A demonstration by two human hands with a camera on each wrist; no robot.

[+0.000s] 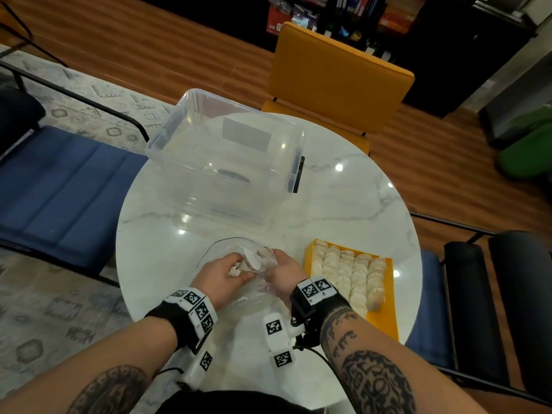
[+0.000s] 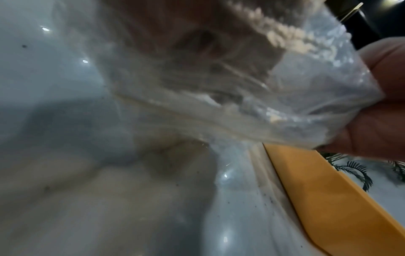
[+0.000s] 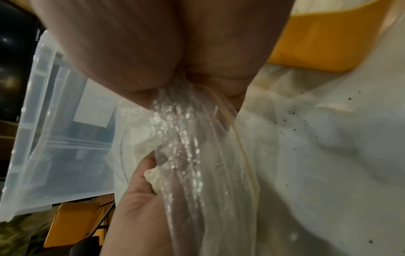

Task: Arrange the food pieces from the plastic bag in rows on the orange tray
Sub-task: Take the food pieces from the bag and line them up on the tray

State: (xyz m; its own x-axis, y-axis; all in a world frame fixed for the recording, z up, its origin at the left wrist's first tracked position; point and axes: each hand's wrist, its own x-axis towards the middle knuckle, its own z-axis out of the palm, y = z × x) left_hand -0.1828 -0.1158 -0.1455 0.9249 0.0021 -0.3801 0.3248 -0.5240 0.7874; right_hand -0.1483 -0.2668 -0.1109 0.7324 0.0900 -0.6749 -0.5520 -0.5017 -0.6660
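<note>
A clear plastic bag (image 1: 254, 259) lies crumpled on the white marble table, close in front of me. My left hand (image 1: 236, 268) reaches into its mouth, fingers curled round a pale food piece (image 1: 234, 272). That piece (image 3: 153, 176) also shows in the right wrist view, pinched in the left hand (image 3: 140, 194). My right hand (image 1: 276, 258) grips the bag's bunched plastic (image 3: 188, 138) from the right. The orange tray (image 1: 388, 312) sits just right of my hands, holding several rows of pale food pieces (image 1: 349, 273). In the left wrist view the bag (image 2: 241, 97) fills the frame beside the tray's wall (image 2: 324, 199).
A large clear storage box (image 1: 227, 156) stands at the far side of the round table (image 1: 343, 204). A yellow chair (image 1: 337, 82) is behind it. A blue chair (image 1: 59, 186) stands at the left, a dark chair (image 1: 478, 294) at the right.
</note>
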